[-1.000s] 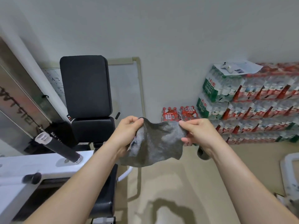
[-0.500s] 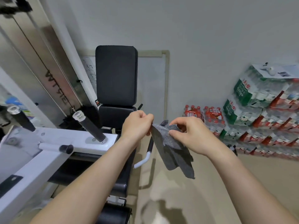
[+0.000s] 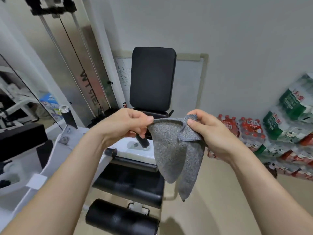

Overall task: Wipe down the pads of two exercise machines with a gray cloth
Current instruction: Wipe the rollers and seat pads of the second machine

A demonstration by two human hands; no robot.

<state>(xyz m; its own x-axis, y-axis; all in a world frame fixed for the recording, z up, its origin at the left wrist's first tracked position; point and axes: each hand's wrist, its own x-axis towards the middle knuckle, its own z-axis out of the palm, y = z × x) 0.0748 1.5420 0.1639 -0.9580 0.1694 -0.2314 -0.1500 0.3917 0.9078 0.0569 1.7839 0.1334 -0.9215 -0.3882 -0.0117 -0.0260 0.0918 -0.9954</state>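
Both hands, left hand (image 3: 123, 127) and right hand (image 3: 214, 133), pinch the gray cloth (image 3: 176, 150) in their fingers, readying it; next, press it against the far back pad (image 3: 152, 78).

White wall (image 3: 237, 31) — beige floor (image 3: 220, 206)

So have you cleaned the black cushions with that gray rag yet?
Not yet, it seems. Done: nothing; the knitted gray cloth touches no pad. In hand: left hand and right hand pinch its top edge, holding it up in the air. Left: the tall black back pad, the black seat pad, the round black roller pad, then the second machine.
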